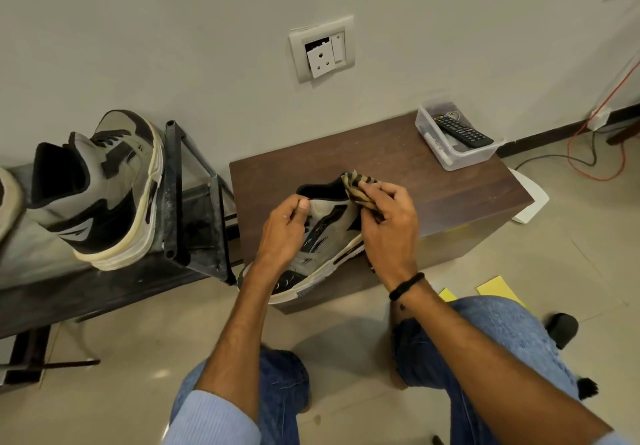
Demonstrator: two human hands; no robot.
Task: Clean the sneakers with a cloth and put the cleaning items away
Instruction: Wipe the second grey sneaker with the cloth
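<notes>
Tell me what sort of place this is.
Likely a room in a home, not certain: a TV remote lies in a plastic tub on a low wooden table, a wall socket sits above it, and a sneaker rests on a rack beside it.

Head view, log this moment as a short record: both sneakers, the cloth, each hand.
sneaker being cleaned: on the brown table
left hand: grips its collar
right hand: holds the striped cloth against the collar
second sneaker: on the rack, untouched
clear box: holds a remote
</notes>
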